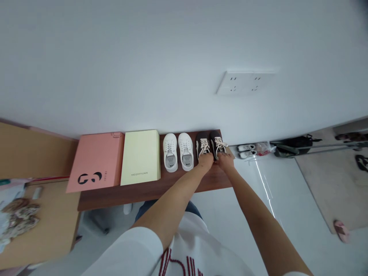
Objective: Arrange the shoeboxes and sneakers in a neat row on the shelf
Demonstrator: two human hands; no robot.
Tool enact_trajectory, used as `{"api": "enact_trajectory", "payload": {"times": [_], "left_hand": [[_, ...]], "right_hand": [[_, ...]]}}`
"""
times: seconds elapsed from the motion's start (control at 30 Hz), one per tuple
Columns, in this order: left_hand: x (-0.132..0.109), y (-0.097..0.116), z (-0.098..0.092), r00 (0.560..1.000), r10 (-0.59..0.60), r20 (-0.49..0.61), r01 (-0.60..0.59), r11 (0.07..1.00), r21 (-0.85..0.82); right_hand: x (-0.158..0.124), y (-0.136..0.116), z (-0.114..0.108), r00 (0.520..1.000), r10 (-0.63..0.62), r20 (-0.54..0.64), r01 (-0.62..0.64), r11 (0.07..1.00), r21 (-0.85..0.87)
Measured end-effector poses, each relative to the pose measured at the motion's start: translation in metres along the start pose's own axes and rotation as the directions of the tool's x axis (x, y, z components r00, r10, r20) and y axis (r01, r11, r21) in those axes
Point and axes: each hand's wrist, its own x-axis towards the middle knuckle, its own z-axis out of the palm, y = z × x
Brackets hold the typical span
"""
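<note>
While the left hand (205,161) has its fingers curled onto the heel end of one dark shoe (202,138), the right hand (225,161) is clamped the same way on the other dark shoe (215,136). Both sit side by side on the brown bench (138,194), toes pointing away from the fingers. Just left of the left fingers there's a pair of white sneakers (186,142), then a cream box (139,153), and way farther left a pink box (99,157).
</note>
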Motion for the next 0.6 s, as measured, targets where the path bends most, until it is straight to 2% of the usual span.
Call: {"api": "enact_trajectory", "payload": {"times": [0.23,0.4,0.5,0.6], "left_hand": [[-0.008,-0.008,-0.014,0.999,0.022,-0.023,-0.022,1.0,-0.009],[-0.025,-0.013,-0.03,0.999,0.022,-0.043,-0.024,0.998,-0.049],[-0.043,-0.024,-0.041,0.997,-0.001,-0.08,-0.009,0.992,-0.127],[-0.077,-0.049,-0.046,0.992,-0.01,-0.129,-0.023,0.967,-0.253]], "right_hand": [[-0.007,-0.005,-0.021,0.999,0.005,-0.041,-0.004,0.999,0.035],[-0.015,-0.02,-0.043,0.997,-0.009,-0.079,0.012,0.999,0.035],[-0.021,-0.038,-0.057,0.996,-0.033,-0.078,0.036,0.999,0.037],[-0.031,-0.062,-0.068,0.994,-0.08,-0.073,0.084,0.995,0.055]]}}
